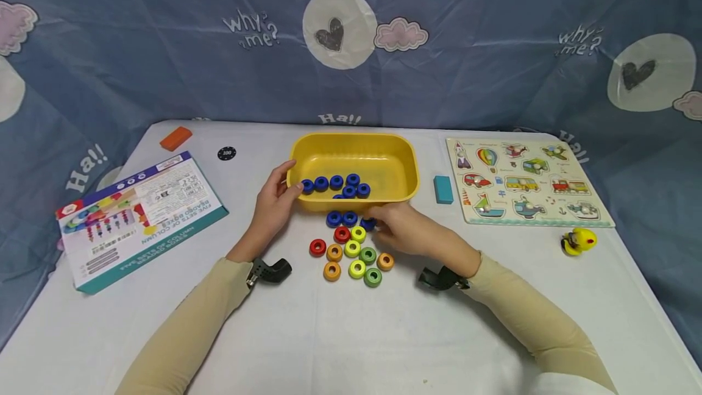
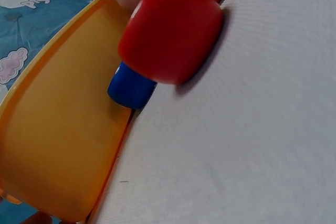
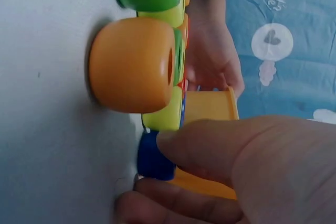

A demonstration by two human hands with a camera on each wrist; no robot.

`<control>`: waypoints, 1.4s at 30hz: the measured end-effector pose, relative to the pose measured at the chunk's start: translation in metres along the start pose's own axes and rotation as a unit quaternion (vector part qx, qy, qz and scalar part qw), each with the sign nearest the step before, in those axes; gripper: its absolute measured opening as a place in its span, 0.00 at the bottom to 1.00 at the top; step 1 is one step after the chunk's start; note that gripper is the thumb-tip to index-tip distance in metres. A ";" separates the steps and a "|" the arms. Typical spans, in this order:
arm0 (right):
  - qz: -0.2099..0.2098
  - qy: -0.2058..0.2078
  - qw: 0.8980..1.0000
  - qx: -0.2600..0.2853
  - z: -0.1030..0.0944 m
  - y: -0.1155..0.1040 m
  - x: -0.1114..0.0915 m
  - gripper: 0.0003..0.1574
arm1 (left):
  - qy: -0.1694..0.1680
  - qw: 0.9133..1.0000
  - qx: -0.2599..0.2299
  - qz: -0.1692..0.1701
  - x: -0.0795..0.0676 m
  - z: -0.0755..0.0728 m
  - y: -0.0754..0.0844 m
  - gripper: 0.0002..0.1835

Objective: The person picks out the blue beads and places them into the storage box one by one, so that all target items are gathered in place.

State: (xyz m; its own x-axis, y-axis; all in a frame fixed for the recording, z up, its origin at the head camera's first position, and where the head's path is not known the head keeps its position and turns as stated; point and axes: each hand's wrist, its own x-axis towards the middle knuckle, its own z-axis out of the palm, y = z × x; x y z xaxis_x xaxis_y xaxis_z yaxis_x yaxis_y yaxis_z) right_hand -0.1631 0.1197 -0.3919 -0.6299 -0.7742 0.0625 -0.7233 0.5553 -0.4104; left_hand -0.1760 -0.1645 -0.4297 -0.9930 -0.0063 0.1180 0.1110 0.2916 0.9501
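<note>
— In what pose, the right hand [image 1: 396, 227]?
— Closed to a pinch, with the thumb on one side of a blue bead [image 3: 155, 161] and bent fingers on the other.

— And the left hand [image 1: 274, 197]?
— Curled around the left end of the tray [image 1: 362, 163], with the thumb at the near corner and fingers along the outer side.

— Where, exactly, the pinched bead?
— Between the right hand's thumb and fingertips, just in front of the tray's near wall, at the right end of a row with two more blue beads [image 1: 334, 225]. Lifted or resting on the table [image 1: 351, 334]: impossible to tell.

— And in looks?
— Small, chunky, rounded and deep blue, partly covered by the thumb. As for the tray: yellow, oblong, round-cornered, with at least seven blue beads inside, clustered toward the near left.

— Anything near the hands?
— Between both wrists, loose on the white cloth: two red beads [image 1: 317, 254], three yellow beads [image 1: 353, 255], three orange beads [image 1: 331, 278] and two green beads [image 1: 373, 284].
</note>
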 end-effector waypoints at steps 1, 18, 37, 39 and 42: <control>0.002 0.001 1.000 -0.001 0.000 0.000 0.000 0.15 | 0.000 1.000 0.001 0.002 0.000 0.000 0.000 0.28; -0.029 0.029 0.999 0.008 0.011 -0.002 0.004 0.09 | 0.006 1.000 0.015 0.013 0.002 0.000 0.000 0.28; 0.062 0.072 0.994 0.050 -0.060 0.007 0.048 0.18 | 0.003 1.000 0.003 0.008 0.000 0.001 -0.001 0.28; 0.100 0.055 0.992 0.052 -0.056 0.021 0.061 0.20 | 0.001 1.000 -0.001 0.005 -0.001 0.000 -0.001 0.29; 0.141 0.021 0.989 0.043 -0.046 0.036 0.073 0.21 | -0.001 1.000 0.003 0.004 0.000 -0.001 -0.001 0.29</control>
State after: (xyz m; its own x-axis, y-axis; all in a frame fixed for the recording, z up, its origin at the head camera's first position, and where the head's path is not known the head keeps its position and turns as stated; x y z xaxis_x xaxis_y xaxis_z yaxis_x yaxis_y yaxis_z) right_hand -0.2483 0.0968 -0.3605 -0.8151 -0.5786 -0.0290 -0.4918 0.7175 -0.4933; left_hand -0.1760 -0.1655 -0.4299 -0.9921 -0.0009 0.1252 0.1192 0.2975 0.9473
